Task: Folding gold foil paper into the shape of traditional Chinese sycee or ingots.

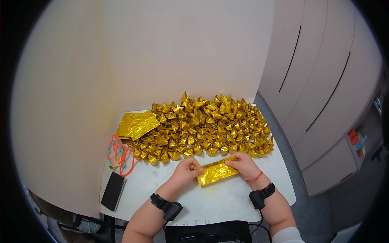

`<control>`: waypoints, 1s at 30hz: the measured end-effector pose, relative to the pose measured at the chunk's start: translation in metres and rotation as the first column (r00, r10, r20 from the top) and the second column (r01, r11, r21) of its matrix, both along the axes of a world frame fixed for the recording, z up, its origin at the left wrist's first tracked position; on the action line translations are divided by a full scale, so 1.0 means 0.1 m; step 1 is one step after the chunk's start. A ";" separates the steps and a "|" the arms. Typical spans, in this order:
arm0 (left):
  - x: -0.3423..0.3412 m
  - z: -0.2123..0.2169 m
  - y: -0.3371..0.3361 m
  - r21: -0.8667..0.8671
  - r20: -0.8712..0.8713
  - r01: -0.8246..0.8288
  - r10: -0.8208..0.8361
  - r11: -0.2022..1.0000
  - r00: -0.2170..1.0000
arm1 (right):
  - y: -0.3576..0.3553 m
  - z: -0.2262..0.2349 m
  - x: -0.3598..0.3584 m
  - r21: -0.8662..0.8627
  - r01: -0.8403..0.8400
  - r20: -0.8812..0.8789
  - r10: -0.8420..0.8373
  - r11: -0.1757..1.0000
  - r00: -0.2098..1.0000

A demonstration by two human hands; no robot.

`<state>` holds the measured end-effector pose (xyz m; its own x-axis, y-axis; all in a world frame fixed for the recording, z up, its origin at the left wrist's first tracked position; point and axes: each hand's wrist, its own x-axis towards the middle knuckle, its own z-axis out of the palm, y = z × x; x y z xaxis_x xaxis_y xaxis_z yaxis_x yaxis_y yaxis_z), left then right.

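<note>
Foil-paper strip (217,173), gold, held over the white tabletop (146,176) in front of folded foil ingots (202,131). Left hand (188,170) and right hand (244,165) each pinch one end between thumb and fingers. The step appears to be folding; a straight crease would next call for even thumb pressure.

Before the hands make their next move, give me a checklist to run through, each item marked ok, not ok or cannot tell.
1. Left hand has a hold on the gold paper: ok, pinched at its left end.
2. Right hand has a hold too: ok, near the upper right corner.
3. Paper lifted off the white table: cannot tell from this overhead view.
4. Phone away from both hands: ok, it lies at the table's left side.
5. Visible gap between the flat gold sheets and the folded gold pieces: not ok, none shows.
</note>
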<state>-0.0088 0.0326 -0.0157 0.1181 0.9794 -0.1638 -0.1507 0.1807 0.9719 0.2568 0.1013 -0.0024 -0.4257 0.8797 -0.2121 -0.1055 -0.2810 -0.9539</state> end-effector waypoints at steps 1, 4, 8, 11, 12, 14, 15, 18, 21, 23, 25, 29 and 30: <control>-0.04 0.03 -0.01 -0.041 -0.071 0.173 -0.176 0.984 0.982 | 0.01 -0.02 0.01 -0.001 0.003 0.001 -0.003 1.000 1.000; -0.08 -0.02 -0.02 -0.036 -0.118 0.385 -0.386 0.922 0.915 | 0.05 -0.06 0.00 0.072 0.002 0.014 -0.003 0.997 1.000; 0.03 0.12 -0.06 -0.044 -0.093 0.417 -0.420 0.908 0.903 | 0.00 0.03 -0.02 0.123 -0.103 0.128 0.087 0.987 0.988; 0.12 0.17 -0.07 -0.098 -0.176 0.403 -0.414 0.910 0.893 | -0.03 -0.07 -0.10 0.181 -0.228 0.185 0.195 0.957 0.963; 0.14 0.14 -0.06 -0.096 -0.178 0.402 -0.413 0.910 0.893 | -0.06 -0.09 -0.13 0.184 -0.228 0.184 0.194 0.956 0.963; 0.15 0.06 -0.06 -0.028 -0.251 0.377 -0.372 0.926 0.894 | -0.12 -0.05 -0.24 0.164 -0.162 0.055 0.155 0.973 0.986; 0.17 0.04 -0.07 -0.025 -0.253 0.376 -0.369 0.926 0.894 | -0.13 -0.05 -0.25 0.183 -0.126 0.061 0.117 0.975 0.991; 0.20 0.00 -0.09 -0.028 -0.074 0.135 -0.137 0.990 0.988 | -0.22 0.11 -0.36 0.049 -0.078 -0.168 0.086 0.996 0.982; 0.23 -0.04 -0.02 0.093 0.235 -0.058 0.035 0.994 0.971 | -0.10 -0.09 -0.19 0.068 -0.278 0.020 0.277 0.958 0.961; 0.24 -0.02 -0.01 0.113 0.258 -0.113 0.081 0.987 0.963 | -0.16 -0.11 -0.23 0.125 -0.352 0.024 0.352 0.928 0.936; 0.22 0.00 -0.02 0.130 0.283 -0.167 0.125 0.977 0.951 | -0.18 -0.05 -0.22 0.073 -0.334 0.036 0.332 0.940 0.942; 0.20 0.10 -0.08 0.067 0.236 -0.186 0.165 0.980 0.958 | -0.11 -0.07 -0.13 0.043 -0.217 0.010 0.217 0.975 0.976; 0.21 0.11 -0.08 0.045 0.284 -0.218 0.196 0.975 0.938 | -0.08 -0.06 -0.09 0.045 -0.215 0.010 0.214 0.976 0.977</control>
